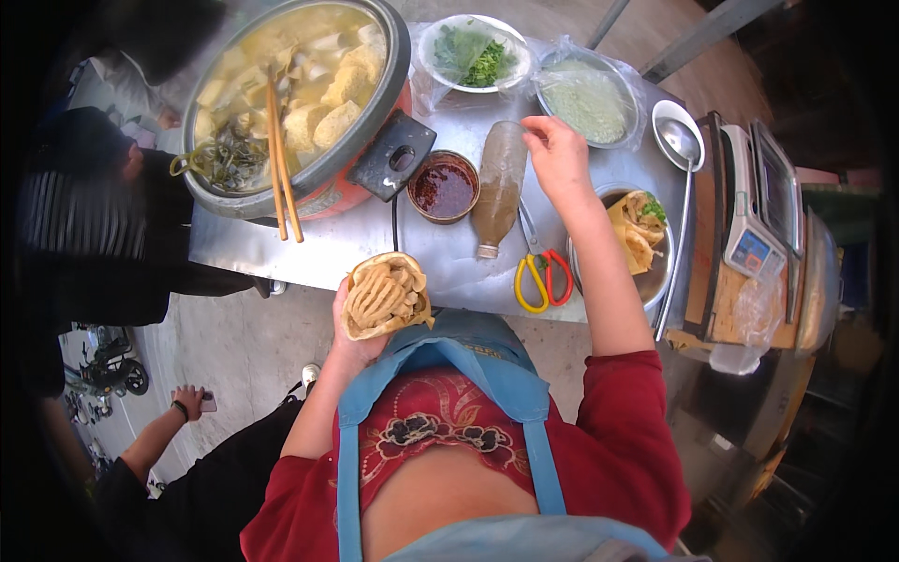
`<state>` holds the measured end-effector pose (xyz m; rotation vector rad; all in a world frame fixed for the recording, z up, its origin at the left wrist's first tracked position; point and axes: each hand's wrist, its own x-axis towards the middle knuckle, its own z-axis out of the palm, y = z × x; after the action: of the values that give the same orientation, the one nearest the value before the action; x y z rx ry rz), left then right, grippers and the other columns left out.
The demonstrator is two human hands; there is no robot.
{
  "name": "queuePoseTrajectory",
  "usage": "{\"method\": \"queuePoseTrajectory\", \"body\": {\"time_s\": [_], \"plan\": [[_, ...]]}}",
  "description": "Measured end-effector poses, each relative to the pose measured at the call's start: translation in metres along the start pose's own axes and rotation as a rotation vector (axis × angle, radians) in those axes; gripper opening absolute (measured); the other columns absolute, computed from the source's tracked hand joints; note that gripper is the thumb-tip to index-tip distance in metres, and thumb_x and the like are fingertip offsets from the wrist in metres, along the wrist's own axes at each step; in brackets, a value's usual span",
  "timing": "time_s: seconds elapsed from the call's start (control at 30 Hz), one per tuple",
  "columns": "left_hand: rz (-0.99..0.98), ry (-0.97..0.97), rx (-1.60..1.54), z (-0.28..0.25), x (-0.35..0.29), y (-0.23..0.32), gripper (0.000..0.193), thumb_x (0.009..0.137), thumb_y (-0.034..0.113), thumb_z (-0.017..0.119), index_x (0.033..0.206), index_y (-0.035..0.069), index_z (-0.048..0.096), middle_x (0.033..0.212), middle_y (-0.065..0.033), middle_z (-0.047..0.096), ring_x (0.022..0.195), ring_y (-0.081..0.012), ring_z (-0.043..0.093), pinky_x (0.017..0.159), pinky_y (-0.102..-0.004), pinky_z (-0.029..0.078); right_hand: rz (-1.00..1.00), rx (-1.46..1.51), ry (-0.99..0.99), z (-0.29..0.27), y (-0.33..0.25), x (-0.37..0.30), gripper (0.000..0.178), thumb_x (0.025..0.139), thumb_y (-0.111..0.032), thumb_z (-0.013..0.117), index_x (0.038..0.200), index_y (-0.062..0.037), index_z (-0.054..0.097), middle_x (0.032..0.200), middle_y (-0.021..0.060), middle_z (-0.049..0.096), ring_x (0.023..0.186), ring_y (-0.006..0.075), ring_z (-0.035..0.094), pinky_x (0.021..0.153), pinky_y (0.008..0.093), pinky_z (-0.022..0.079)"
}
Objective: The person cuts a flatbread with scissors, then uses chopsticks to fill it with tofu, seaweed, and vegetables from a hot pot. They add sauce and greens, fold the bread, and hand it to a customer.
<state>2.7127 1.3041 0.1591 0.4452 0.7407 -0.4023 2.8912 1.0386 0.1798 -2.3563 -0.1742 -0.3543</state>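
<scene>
My left hand (355,341) holds a stuffed flatbread (384,296) upright near my apron; pale brown strips of filling show at its open top. Over the table, my right hand (560,159) has its fingers curled in a pinch beside the base of a plastic bottle (499,178) with brownish contents, whose cap points toward me. Whether the fingertips touch the bottle or hold something small, I cannot tell. Scissors (531,245) with yellow and red handles lie below that hand. A tin of dark red sauce (443,187) stands left of the bottle.
Back left, a large pot (398,70) of broth and tofu carries chopsticks (277,164). Bagged bowls hold chopped greens (487,64) and a pale green mixture (585,103). Rightward are another stuffed flatbread (639,229), a ladle (691,178) and a scale (754,248). People stand at left.
</scene>
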Motion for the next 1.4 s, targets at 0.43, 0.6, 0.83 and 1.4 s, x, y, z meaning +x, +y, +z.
{"method": "queuePoseTrajectory", "body": {"time_s": [0.43,0.6,0.83,1.4], "plan": [[0.153,0.102,-0.159,0.015,-0.015,0.007,0.037,0.09,0.04,0.04,0.101,0.009,0.058,0.098,-0.0095,0.061,0.089,-0.0267,0.06,0.079,-0.0424,0.051,-0.001,-0.425,-0.23,0.114,-0.022,0.151,0.022,0.073,-0.007,0.057,0.089,0.0065,0.064,0.106,0.0277,0.057,0.1,0.0394,0.056,0.088,0.0399,0.046],[0.207,0.104,-0.212,0.016,-0.019,0.004,0.038,0.09,0.041,0.039,0.101,0.01,0.058,0.098,-0.0096,0.061,0.09,-0.0265,0.059,0.079,-0.0426,0.051,-0.18,-0.543,-0.177,0.124,-0.015,0.169,0.024,0.071,-0.013,0.062,0.092,-0.003,0.067,0.097,0.0209,0.063,0.095,0.0331,0.06,0.085,0.0371,0.047],[0.225,0.062,-0.231,0.02,-0.029,0.008,0.038,0.091,0.041,0.038,0.102,0.01,0.058,0.1,-0.0099,0.061,0.091,-0.0264,0.059,0.08,-0.0416,0.05,-0.176,-0.344,-0.14,0.106,-0.001,0.191,0.024,0.067,-0.003,0.063,0.089,-0.0092,0.07,0.085,0.0185,0.065,0.084,0.0301,0.064,0.079,0.0372,0.05],[0.188,-0.093,-0.22,0.013,-0.027,0.02,0.039,0.091,0.037,0.038,0.108,0.008,0.057,0.105,-0.0101,0.062,0.095,-0.0259,0.061,0.084,-0.0419,0.049,-0.116,-0.329,-0.302,0.107,-0.026,0.163,0.025,0.068,-0.01,0.068,0.092,-0.0092,0.07,0.093,0.0147,0.066,0.089,0.0288,0.063,0.082,0.0356,0.049]]}}
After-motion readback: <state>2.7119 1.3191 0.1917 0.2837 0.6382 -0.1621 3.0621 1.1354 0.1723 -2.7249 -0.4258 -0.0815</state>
